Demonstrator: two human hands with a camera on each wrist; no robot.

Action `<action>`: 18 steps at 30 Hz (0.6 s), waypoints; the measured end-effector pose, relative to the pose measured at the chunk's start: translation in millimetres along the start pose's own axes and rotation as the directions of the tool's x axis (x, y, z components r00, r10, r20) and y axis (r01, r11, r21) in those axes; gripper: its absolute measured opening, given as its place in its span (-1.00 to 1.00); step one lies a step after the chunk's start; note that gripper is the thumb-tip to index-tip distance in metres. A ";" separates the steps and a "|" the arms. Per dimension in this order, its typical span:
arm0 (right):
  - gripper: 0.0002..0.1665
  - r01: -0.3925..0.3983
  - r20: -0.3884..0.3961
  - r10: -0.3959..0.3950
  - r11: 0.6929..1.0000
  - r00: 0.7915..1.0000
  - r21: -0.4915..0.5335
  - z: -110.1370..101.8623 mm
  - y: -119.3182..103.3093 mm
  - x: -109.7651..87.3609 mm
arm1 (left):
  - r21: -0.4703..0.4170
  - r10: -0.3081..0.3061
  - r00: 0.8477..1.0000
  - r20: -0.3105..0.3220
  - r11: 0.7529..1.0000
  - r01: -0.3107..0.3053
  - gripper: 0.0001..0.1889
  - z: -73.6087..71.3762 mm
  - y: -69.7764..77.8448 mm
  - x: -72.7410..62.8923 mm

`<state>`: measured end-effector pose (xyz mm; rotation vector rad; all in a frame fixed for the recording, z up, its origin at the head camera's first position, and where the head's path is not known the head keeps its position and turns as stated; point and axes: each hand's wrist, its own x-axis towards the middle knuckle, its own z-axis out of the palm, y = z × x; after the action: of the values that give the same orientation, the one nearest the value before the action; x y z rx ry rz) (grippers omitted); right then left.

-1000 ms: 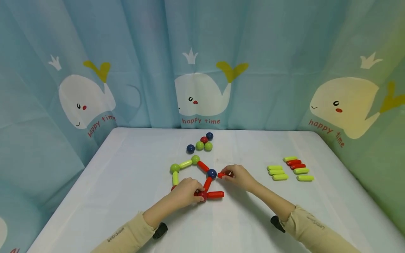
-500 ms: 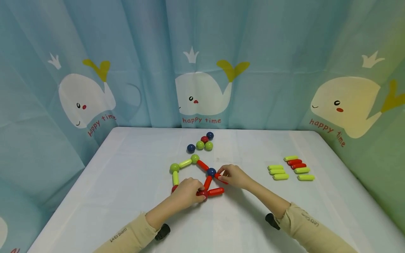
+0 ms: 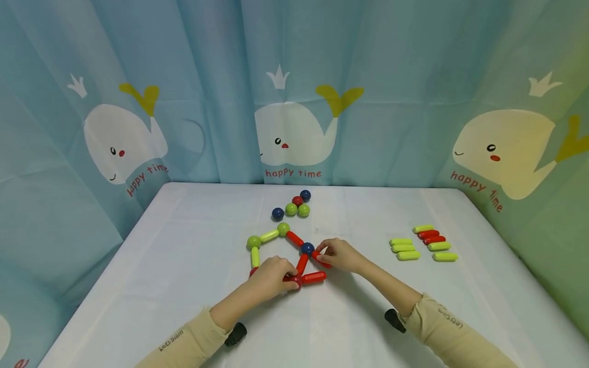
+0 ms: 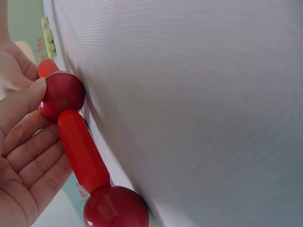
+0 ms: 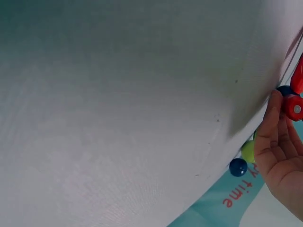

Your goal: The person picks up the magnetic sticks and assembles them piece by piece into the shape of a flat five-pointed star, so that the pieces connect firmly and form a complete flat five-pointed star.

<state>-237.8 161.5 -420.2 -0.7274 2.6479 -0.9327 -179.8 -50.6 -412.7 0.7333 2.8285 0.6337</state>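
On the table lies a ring of magnetic rods and balls. In the head view, my left hand [image 3: 270, 278] pinches a red ball [image 3: 298, 283] at its near corner. A red rod [image 3: 315, 277] sticks out to the right from that ball. My right hand [image 3: 342, 255] pinches another red rod [image 3: 324, 262], whose far end meets the blue ball [image 3: 307, 249]. Two green balls, one being the left green ball [image 3: 253, 242], form the far left corners. The left wrist view shows a red rod [image 4: 83, 151] joining the gripped ball to a second red ball [image 4: 116, 208], mostly hidden in the head view.
Beyond the ring sit several loose balls, among them a blue ball [image 3: 277, 214] and a green ball [image 3: 303, 210]. Loose green rods [image 3: 403, 248] and red rods [image 3: 434, 239] lie at the right of the white table [image 3: 198, 214]. A whale-print curtain [image 3: 221, 102] surrounds it.
My right hand has brought its red rod left against the blue ball and turned it to slant. The free red rod on the gripped ball has swung slightly away from me. The left hand stays put.
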 end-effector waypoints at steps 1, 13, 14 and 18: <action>-0.76 -0.002 0.003 0.002 1.000 1.000 0.002 -0.1 0.1 0.1 | -0.003 0.001 1.000 0.002 1.000 -0.001 -0.70 -0.2 -0.3 0.0; -0.76 -0.001 -0.029 0.001 1.000 1.000 -0.007 -13.8 1.9 15.1 | -0.005 0.007 1.000 0.023 1.000 -0.007 -0.70 -1.6 -1.6 1.3; -0.77 -0.001 -0.049 0.000 1.000 0.999 -0.012 -15.0 2.5 17.6 | -0.006 0.007 1.000 0.025 1.000 -0.007 -0.70 -1.6 -1.6 1.2; -0.80 0.001 -0.140 -0.008 0.999 0.990 -0.047 -18.8 7.2 28.3 | -0.005 0.011 1.000 0.026 1.000 -0.011 -0.70 -1.1 -1.6 1.2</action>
<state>-271.5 161.1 -412.1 -0.7029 2.8001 -0.9592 -181.8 -51.7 -412.5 0.7509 2.8005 0.6272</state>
